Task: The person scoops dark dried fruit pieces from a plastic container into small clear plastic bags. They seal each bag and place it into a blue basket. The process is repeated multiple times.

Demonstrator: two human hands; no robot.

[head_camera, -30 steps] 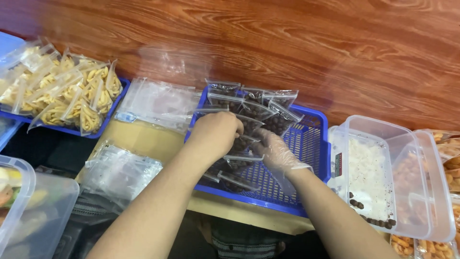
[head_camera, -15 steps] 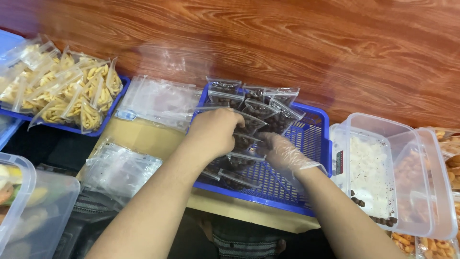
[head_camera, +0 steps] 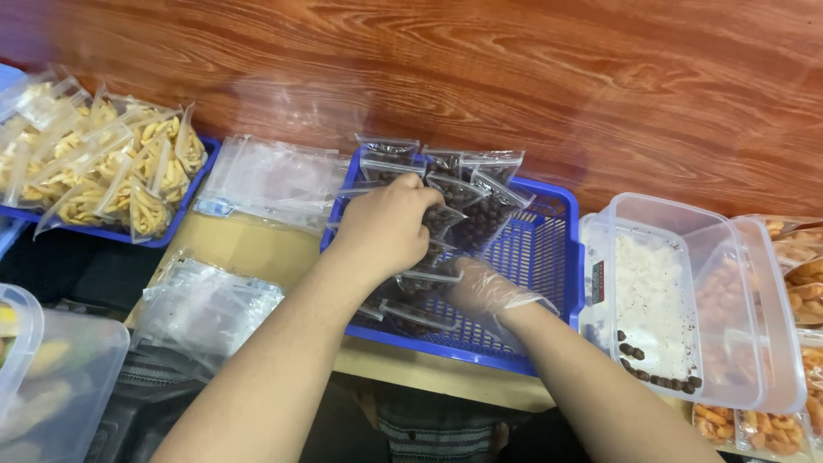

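The left hand [head_camera: 387,225] has slid further over the dark-filled pouches [head_camera: 467,201].

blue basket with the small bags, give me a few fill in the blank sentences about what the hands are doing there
1. Both hands work inside the ____ basket of small bags.
2. The right hand wears a thin, clear ____.
3. The bare left hand rests on bags filled with ____ pieces.
4. The clear tub to the right holds a few dark pieces and has no ____ on it.

Missing words: blue; glove; dark; lid

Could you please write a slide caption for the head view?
Bare left hand and gloved right hand arrange small bags of dark snacks in a blue basket.
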